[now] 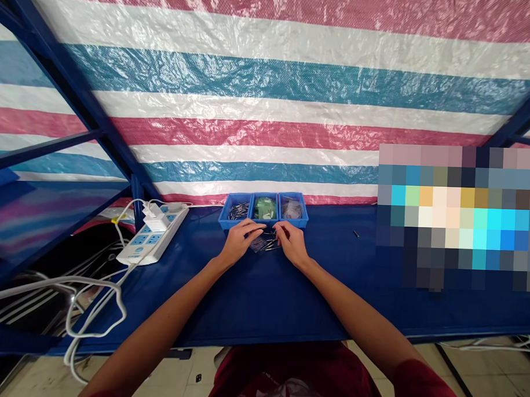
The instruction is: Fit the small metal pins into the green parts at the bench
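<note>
My left hand [238, 239] is in front of the left tray, its thumb and index finger close together at the tips. What lies between them is too small to make out. A short way to its right, my right hand [292, 242] has its fingers bent in a pinch, and what it holds is not clear either. Several thin dark metal rods [270, 245] lie on the table between and below the hands. A small clear plastic bag [257, 244] is beside them. Just behind the hands stand three joined blue trays [235, 224].
The left tray holds thin metal rods [238, 211], the middle one green packets [264, 209], the right one clear bags [292, 209]. One small rod [356, 233] lies on the blue table [322, 305]. A white power strip [153, 241] with cables is at left. Pixelation covers the right.
</note>
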Tool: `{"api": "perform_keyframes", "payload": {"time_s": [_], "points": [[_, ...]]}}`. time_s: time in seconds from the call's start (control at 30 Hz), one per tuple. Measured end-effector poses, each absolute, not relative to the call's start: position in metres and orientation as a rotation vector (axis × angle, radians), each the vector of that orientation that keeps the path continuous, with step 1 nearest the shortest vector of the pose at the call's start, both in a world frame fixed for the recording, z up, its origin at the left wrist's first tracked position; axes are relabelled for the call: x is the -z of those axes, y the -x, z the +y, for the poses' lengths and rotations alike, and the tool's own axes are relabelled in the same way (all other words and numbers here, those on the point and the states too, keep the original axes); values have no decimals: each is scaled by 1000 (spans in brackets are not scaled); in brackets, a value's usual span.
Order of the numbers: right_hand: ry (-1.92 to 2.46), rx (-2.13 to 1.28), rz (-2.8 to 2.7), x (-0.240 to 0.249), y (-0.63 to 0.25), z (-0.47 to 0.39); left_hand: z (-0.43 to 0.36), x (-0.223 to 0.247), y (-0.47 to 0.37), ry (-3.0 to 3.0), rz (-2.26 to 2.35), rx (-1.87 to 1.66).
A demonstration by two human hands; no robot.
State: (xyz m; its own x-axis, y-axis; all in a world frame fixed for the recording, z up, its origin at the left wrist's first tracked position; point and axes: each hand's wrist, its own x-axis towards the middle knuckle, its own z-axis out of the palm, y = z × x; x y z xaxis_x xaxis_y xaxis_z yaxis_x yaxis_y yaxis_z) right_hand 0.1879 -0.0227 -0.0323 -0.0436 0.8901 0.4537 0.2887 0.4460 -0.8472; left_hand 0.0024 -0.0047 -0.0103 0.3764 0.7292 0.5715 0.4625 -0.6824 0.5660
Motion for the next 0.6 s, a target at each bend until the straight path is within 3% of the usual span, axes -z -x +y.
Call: {"api": "perform_keyframes", "payload": {"time_s": [0.6], "points": [[976, -658, -1741, 31, -184, -25, -10, 10, -4, -2008, 1129, -1241]]}}
